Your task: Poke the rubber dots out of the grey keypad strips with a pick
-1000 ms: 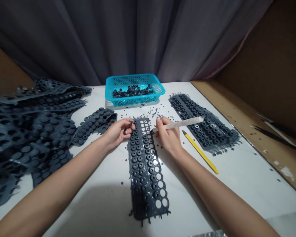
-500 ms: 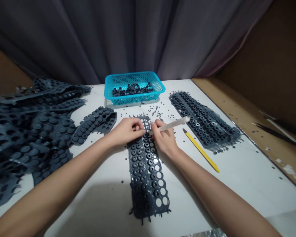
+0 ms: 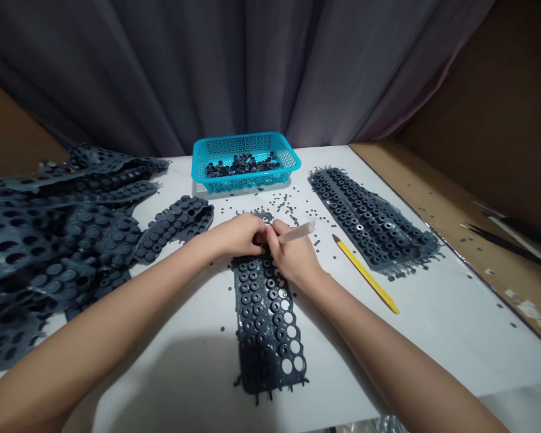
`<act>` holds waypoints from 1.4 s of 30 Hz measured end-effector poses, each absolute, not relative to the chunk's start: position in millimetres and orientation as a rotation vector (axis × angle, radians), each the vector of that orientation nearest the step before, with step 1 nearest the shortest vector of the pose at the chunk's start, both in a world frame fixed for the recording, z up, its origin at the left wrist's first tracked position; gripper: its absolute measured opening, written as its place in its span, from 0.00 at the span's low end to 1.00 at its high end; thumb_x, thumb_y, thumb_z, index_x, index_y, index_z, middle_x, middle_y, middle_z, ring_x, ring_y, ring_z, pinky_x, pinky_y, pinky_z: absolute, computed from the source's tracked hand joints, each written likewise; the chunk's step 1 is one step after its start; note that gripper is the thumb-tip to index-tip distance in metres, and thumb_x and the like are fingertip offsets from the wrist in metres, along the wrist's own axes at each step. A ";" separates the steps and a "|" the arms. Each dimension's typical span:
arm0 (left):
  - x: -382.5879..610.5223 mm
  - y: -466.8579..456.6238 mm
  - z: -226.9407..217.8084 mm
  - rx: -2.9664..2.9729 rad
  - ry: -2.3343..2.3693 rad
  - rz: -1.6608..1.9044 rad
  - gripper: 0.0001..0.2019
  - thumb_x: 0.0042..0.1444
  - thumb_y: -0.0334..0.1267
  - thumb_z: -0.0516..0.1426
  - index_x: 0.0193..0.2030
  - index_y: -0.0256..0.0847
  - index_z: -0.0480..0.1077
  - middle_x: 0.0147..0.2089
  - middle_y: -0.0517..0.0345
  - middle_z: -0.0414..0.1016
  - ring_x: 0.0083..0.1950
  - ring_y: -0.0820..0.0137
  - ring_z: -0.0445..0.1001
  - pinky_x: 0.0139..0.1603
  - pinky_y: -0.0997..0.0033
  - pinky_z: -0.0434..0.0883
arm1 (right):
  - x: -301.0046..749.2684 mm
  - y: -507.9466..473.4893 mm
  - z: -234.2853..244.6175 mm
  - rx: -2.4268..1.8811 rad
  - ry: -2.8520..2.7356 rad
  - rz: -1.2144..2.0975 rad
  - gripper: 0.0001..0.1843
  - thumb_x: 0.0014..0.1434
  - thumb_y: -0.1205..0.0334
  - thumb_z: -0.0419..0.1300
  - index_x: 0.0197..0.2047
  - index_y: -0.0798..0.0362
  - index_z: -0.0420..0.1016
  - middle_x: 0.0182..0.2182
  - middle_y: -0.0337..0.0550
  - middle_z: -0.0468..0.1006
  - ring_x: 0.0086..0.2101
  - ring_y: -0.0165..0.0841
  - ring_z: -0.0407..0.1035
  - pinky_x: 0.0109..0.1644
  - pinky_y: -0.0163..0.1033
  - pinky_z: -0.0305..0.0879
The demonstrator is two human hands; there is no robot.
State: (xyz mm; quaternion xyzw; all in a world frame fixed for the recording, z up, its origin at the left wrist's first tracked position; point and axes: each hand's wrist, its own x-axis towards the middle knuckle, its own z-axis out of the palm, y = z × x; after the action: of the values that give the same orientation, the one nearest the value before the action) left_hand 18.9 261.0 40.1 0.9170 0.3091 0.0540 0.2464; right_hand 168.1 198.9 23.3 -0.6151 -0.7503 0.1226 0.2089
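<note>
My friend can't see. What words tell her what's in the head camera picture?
Two bare hands meet over the far end of a dark rubber sheet full of small rings: the left hand presses on it while the right hand holds a pale stick. Behind them sits a blue basket of loose black rings, with a yellow pencil on the white table.

Lighting: dim, from overhead. A soft shadow is cast onto the white table (image 3: 433, 313) near the bottom edge. Wide-angle bending is seen at the frame edges; focus is sharp centrally, and no glare is noted.
</note>
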 end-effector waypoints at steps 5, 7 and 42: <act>13.7 260.4 36.6 2.462 0.828 0.224 0.04 0.49 0.28 0.57 0.25 0.37 0.70 0.27 0.60 0.72 0.29 0.73 0.69 0.33 0.75 0.61 | 168.4 199.7 25.2 -1.734 -2.089 0.336 0.15 0.66 0.59 0.45 0.34 0.53 0.69 0.24 0.43 0.73 0.25 0.34 0.64 0.29 0.36 0.50; 9.4 254.9 34.7 2.431 0.863 0.302 0.06 0.52 0.30 0.56 0.26 0.38 0.71 0.27 0.60 0.72 0.29 0.73 0.69 0.34 0.75 0.62 | 168.0 200.1 27.1 -1.745 -2.098 0.350 0.15 0.67 0.59 0.44 0.35 0.53 0.69 0.23 0.43 0.73 0.24 0.34 0.64 0.29 0.36 0.49; 9.0 230.5 36.6 2.362 0.942 0.325 0.08 0.50 0.32 0.57 0.38 0.39 0.74 0.30 0.58 0.69 0.31 0.69 0.66 0.36 0.70 0.62 | 183.6 191.0 14.7 -1.452 -1.594 0.787 0.21 0.64 0.54 0.49 0.20 0.51 0.57 0.15 0.33 0.63 0.22 0.29 0.61 0.29 0.35 0.57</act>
State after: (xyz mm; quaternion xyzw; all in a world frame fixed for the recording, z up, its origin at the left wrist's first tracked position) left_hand 9.0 230.5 36.6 0.8831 0.3522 0.1215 0.2852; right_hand 183.6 191.0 14.7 -0.5767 -0.6333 0.3127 0.4105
